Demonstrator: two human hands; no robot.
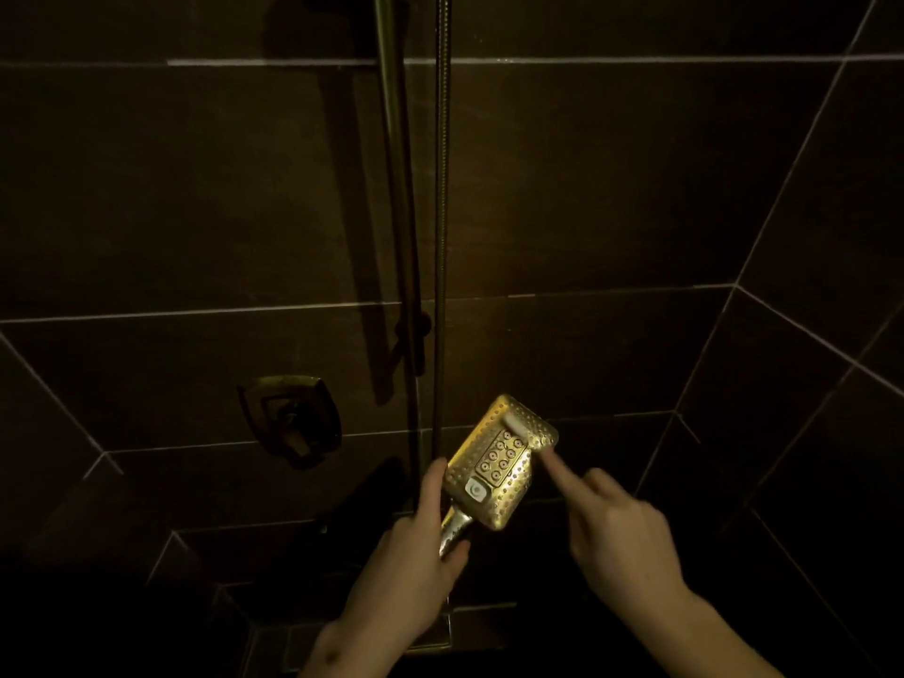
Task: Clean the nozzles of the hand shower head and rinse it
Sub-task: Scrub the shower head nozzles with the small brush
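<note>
Dark tiled shower wall; left hand clamped on handle of shower head, face up; right hand closed on small pale brush laid across nozzles: scrubbing apparently underway, no water seen, rinse pending

Dim shower corner — dark brown wall tiles, pale grout; brass valve plate.

The shower head is glossy gold-toned metal, its face dimpled with small nozzles, with a pale matt button near the handle. The hose looks like ribbed metal. The rail is smooth metal. The wall tiles are dark and matt.
</note>
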